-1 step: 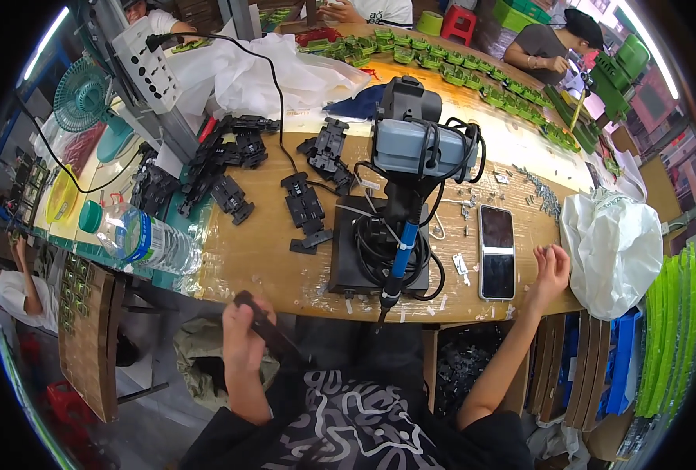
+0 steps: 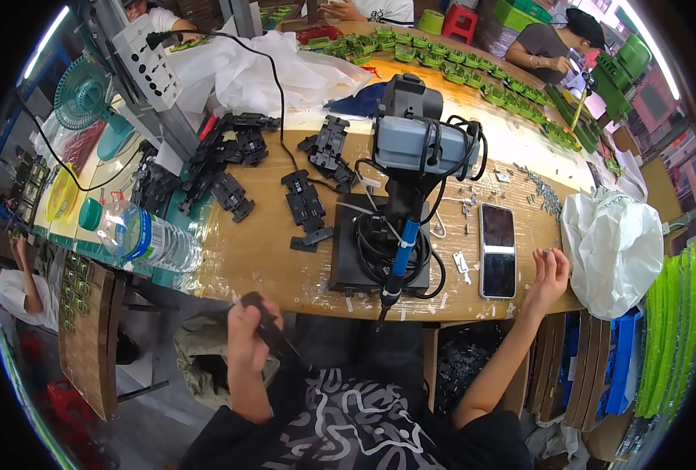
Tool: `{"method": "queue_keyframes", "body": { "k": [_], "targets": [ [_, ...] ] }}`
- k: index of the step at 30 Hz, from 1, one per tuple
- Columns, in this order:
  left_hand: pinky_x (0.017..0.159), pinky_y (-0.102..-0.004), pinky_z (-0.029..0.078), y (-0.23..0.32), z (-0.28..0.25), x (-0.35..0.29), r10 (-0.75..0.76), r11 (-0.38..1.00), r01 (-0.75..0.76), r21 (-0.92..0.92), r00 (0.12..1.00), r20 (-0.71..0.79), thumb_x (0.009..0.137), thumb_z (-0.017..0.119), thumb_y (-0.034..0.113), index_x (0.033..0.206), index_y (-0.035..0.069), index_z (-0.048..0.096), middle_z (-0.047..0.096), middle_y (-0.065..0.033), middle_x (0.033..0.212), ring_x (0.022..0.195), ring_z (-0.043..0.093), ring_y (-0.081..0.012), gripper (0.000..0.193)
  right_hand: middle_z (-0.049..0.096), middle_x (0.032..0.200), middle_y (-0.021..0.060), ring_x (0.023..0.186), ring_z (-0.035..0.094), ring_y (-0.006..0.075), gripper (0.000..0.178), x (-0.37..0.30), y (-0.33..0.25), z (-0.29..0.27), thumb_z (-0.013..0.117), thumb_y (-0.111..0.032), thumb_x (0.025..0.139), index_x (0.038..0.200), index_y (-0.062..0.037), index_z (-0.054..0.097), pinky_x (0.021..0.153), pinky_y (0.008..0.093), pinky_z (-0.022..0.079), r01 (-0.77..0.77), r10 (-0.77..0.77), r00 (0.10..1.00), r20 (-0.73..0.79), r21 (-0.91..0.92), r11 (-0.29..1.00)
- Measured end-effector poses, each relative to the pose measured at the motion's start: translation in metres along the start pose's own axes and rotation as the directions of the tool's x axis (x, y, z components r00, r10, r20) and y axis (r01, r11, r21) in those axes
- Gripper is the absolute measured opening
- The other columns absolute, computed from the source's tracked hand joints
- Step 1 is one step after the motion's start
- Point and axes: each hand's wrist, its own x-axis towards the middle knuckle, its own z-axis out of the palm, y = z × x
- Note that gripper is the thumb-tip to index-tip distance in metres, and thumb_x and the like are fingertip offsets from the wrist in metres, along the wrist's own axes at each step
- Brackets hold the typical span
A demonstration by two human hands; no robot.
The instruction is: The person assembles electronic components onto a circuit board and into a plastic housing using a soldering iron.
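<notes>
My left hand point(image 2: 246, 341) was clasped round one long dark part point(image 2: 276, 333), a little blurred, by the front edge of the desk point(image 2: 242, 270), toward its left end. The part's long axis slanted: its upper end pointed at the desk, its lower end ran down and rightward to my shirt point(image 2: 348, 427). My right hand point(image 2: 550, 274) was well apart, near the front right corner, fingers bent; I could not tell whether they pinched anything. Between my hands, one blue-banded screwdriver point(image 2: 403, 251) leaned tip-down at the front edge. I counted one phone point(image 2: 497, 274) just left of my right hand, one white bag point(image 2: 610, 251) at the right edge and one bottle point(image 2: 160, 243) toward the left. The black moulded pieces point(image 2: 305, 205) overlapped too much to count.
</notes>
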Motion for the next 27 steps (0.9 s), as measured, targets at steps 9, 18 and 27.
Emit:
{"method": "queue_keyframes", "body": {
  "k": [9, 18, 27],
  "targets": [
    [0.062, -0.0222, 0.040, -0.019, 0.049, -0.018, -0.251, 0.951, 0.231, 0.207, 0.965, 0.077, 0.077, 0.056, 0.014, 0.098, 0.004, 0.039, 0.050, -0.0076, 0.080, 0.071, 0.048, -0.0123, 0.029, 0.047, 0.094, 0.0075, 0.082, 0.053, 0.0168, 0.016, -0.100, -0.032, 0.016, 0.052, 0.002, 0.080, 0.094, -0.0028, 0.047, 0.075, 0.0277, 0.045, -0.259, 0.224, 0.956, 0.191, 0.187, 0.948],
    [0.071, -0.0211, 0.039, -0.032, 0.081, -0.027, -0.287, 0.875, 0.194, 0.443, 0.946, 0.153, 0.075, 0.062, 0.008, 0.101, 0.001, 0.044, 0.050, -0.0014, 0.088, 0.080, 0.047, -0.0061, 0.032, 0.051, 0.090, 0.0129, 0.080, 0.053, 0.0201, 0.020, -0.155, -0.060, 0.050, 0.053, 0.011, 0.073, 0.089, -0.0008, 0.051, 0.071, 0.0299, 0.045, -0.227, 0.117, 0.832, 0.542, 0.140, 0.964],
    [0.061, -0.0192, 0.041, -0.042, 0.073, -0.036, -0.362, 0.726, 0.115, 0.678, 0.902, 0.235, 0.070, 0.064, -0.003, 0.092, -0.003, 0.053, 0.049, -0.0021, 0.084, 0.074, 0.049, -0.0067, 0.025, 0.058, 0.078, 0.0116, 0.073, 0.055, 0.0176, 0.022, -0.182, -0.084, 0.068, 0.061, 0.012, 0.063, 0.083, 0.0017, 0.063, 0.062, 0.0223, 0.044, 0.131, 0.079, 0.643, 0.762, -0.210, 0.969]
  ]
}}
